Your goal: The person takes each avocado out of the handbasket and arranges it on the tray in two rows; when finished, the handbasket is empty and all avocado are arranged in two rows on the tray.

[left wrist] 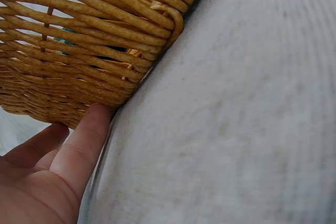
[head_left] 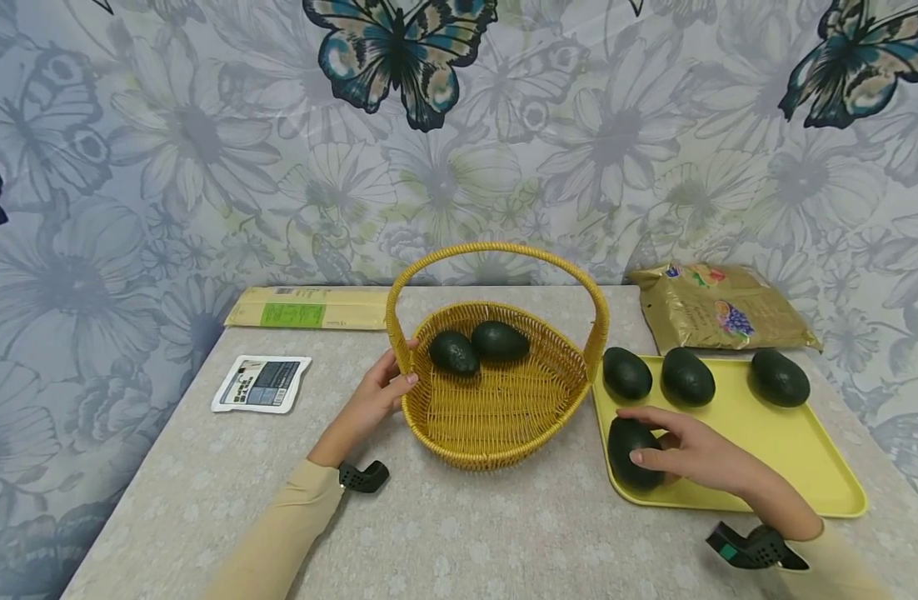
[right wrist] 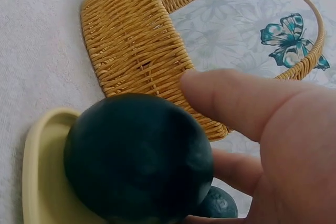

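A yellow wicker basket (head_left: 496,400) with a tall handle stands mid-table and holds two dark green avocados (head_left: 477,346). My left hand (head_left: 395,375) rests against its left outer wall; in the left wrist view the thumb (left wrist: 84,140) lies straight on the weave (left wrist: 79,40). To the right, a yellow tray (head_left: 789,442) carries several avocados. My right hand (head_left: 646,437) grips the nearest avocado (head_left: 627,477) at the tray's front left corner, fingers over the top and thumb at the side. The right wrist view shows this avocado (right wrist: 139,156) close up on the tray's rim (right wrist: 42,171), beside the basket (right wrist: 142,56).
Three more avocados (head_left: 687,377) sit along the tray's far side. A gold snack bag (head_left: 717,308) lies behind the tray. A long yellow packet (head_left: 309,308) lies at the back left, and a small white pouch (head_left: 262,383) nearer. A flowered wall backs the table.
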The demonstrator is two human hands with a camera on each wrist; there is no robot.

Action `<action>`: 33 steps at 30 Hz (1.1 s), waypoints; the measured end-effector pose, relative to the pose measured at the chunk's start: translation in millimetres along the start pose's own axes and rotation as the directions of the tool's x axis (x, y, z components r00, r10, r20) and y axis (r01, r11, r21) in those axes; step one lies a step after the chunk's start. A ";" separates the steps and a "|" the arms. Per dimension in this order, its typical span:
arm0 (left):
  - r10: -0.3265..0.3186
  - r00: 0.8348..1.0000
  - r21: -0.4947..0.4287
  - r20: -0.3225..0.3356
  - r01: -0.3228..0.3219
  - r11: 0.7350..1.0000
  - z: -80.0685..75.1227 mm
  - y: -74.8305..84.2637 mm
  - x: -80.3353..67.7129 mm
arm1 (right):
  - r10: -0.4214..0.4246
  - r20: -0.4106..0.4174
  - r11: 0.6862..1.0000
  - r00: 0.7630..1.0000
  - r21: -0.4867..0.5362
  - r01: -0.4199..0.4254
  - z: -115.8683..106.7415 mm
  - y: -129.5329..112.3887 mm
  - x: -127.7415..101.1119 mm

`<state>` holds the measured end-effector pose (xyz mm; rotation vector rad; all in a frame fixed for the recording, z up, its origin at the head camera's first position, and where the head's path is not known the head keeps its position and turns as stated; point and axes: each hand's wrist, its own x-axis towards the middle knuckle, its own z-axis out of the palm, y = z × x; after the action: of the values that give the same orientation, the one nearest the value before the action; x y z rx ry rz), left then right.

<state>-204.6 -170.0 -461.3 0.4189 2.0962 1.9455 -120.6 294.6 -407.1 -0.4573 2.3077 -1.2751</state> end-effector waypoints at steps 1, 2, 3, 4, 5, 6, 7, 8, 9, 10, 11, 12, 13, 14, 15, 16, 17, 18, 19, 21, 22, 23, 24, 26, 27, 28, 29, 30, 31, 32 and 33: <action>-0.002 1.000 0.000 0.000 0.002 1.000 0.2 -0.1 0.1 | 0.008 -0.005 1.000 1.000 -0.004 -0.008 -0.1 -0.1 -0.2; -0.004 1.000 0.002 -0.002 0.004 1.000 0.2 -0.3 0.1 | 0.014 -0.010 1.000 1.000 -0.008 -0.014 -0.2 -0.1 -0.4; -0.004 1.000 0.003 -0.003 0.004 1.000 0.3 -0.5 0.0 | 0.019 -0.015 1.000 1.000 -0.010 -0.020 -0.2 -0.1 -0.7; -0.004 1.000 0.004 -0.004 0.004 1.000 0.4 -0.5 0.0 | 0.022 -0.021 1.000 1.000 -0.014 -0.023 -0.3 0.1 -0.9; -0.004 1.000 0.004 -0.005 0.004 1.000 0.5 -0.6 0.0 | 0.023 -0.026 1.000 0.999 -0.015 -0.023 -0.3 0.2 -1.2; -0.003 1.000 0.003 -0.005 0.003 1.000 0.6 -0.6 0.1 | 0.021 -0.030 1.000 0.999 -0.013 -0.021 -0.3 0.5 -1.5; -0.003 1.000 0.003 -0.005 0.003 1.000 0.6 -0.7 0.0 | 0.015 -0.032 1.000 0.999 -0.013 -0.016 -0.2 0.8 -1.7; -0.002 1.000 0.003 -0.004 0.002 1.000 0.6 -0.7 0.0 | 0.006 -0.033 1.000 0.999 -0.012 -0.006 -0.2 1.3 -1.8; -0.002 1.000 0.002 -0.003 0.002 1.000 0.6 -0.7 0.0 | -0.006 -0.035 1.000 0.999 -0.020 0.006 -0.1 1.9 -1.9; -0.001 1.000 0.002 -0.003 0.001 1.000 0.6 -0.7 0.1 | -0.019 -0.035 0.999 0.999 -0.029 0.018 0.0 2.4 -1.8; 0.000 1.000 0.002 -0.002 0.000 1.000 0.5 -0.8 0.1 | -0.029 -0.032 0.999 0.999 -0.029 0.028 0.3 2.9 -1.6; 0.001 1.000 0.003 -0.003 -0.001 1.000 0.4 -0.9 0.2 | -0.040 -0.029 0.999 0.999 -0.034 0.039 0.7 3.3 -1.2; 0.003 1.000 0.004 -0.003 -0.003 1.000 0.4 -1.0 0.2 | -0.052 -0.028 0.998 0.998 -0.044 0.051 1.1 3.5 -0.7; 0.003 1.000 0.004 -0.004 -0.003 1.000 0.3 -1.1 0.3 | -0.059 -0.028 0.997 0.998 -0.050 0.057 1.5 3.6 -0.2; 0.004 1.000 0.005 -0.005 -0.004 1.000 0.2 -1.2 0.4 | -0.062 -0.030 0.997 0.998 -0.057 0.060 1.8 3.6 0.4; 0.005 1.000 0.005 -0.006 -0.005 1.000 0.2 -1.4 0.5 | -0.056 -0.033 0.997 0.998 -0.051 0.054 2.1 3.4 0.7; 0.005 1.000 0.004 -0.008 -0.005 1.000 0.3 -1.4 0.6 | -0.043 -0.037 0.998 0.998 -0.044 0.042 2.2 3.0 0.9; 0.004 1.000 0.004 -0.008 -0.004 1.000 0.3 -1.5 0.7 | -0.031 -0.041 0.999 0.999 -0.041 0.029 2.1 2.7 0.7; 0.004 1.000 0.005 -0.009 -0.004 1.000 0.4 -1.6 0.8 | -0.016 -0.045 0.999 0.999 -0.035 0.014 1.8 2.5 0.3; 0.006 1.000 0.004 -0.008 -0.006 1.000 0.6 -2.0 0.8 | 0.015 -0.048 1.000 0.999 -0.020 -0.016 1.1 1.9 -0.7; 0.008 1.000 0.003 -0.008 -0.008 1.000 0.6 -2.3 0.8 | 0.028 -0.047 0.999 0.999 -0.014 -0.029 0.7 1.7 -1.3; 0.012 1.000 0.002 -0.009 -0.012 1.000 0.5 -2.6 0.8 | 0.037 -0.045 0.999 0.998 -0.010 -0.037 0.4 1.5 -1.8; 0.019 1.000 0.004 -0.007 -0.019 1.000 0.3 -3.2 0.6 | 0.040 -0.046 0.999 0.998 -0.009 -0.040 0.1 1.2 -2.3; 0.029 1.000 -0.004 -0.006 -0.029 1.000 0.1 -4.0 0.7 | 0.045 -0.053 0.999 0.998 -0.014 -0.046 -0.4 0.8 -3.0; 0.035 0.999 -0.009 -0.005 -0.035 0.999 -0.1 -4.4 0.8 | 0.047 -0.056 0.999 0.997 -0.013 -0.048 -0.6 0.7 -3.3; 0.038 0.999 -0.011 -0.005 -0.038 0.999 -0.2 -4.7 0.9 | 0.047 -0.057 0.999 0.997 -0.008 -0.048 -0.7 0.8 -3.5; 0.040 0.999 -0.014 -0.002 -0.040 0.999 -0.2 -4.8 1.1 | 0.047 -0.058 0.999 0.997 -0.004 -0.047 -0.9 0.9 -3.7; 0.041 0.999 -0.015 -0.001 -0.041 0.999 -0.3 -4.9 1.3 | 0.045 -0.058 0.999 0.997 0.000 -0.045 -0.9 1.3 -3.9; 0.039 0.999 -0.018 -0.001 -0.039 0.999 -0.1 -4.8 1.4 | 0.043 -0.057 0.999 0.997 0.010 -0.042 -0.8 1.9 -4.1; 0.038 0.999 -0.018 -0.002 -0.038 0.999 -0.1 -4.7 1.5 | 0.041 -0.054 0.999 0.998 0.019 -0.040 -0.7 2.6 -4.3; 0.037 0.999 -0.015 -0.001 -0.037 0.999 -0.2 -4.5 1.5 | 0.040 -0.052 0.999 0.998 0.030 -0.038 -0.5 3.4 -4.4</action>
<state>-206.2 -169.8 -465.7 0.4568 2.0866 1.9809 -117.4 298.9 -408.7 -0.3716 2.3266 -1.3146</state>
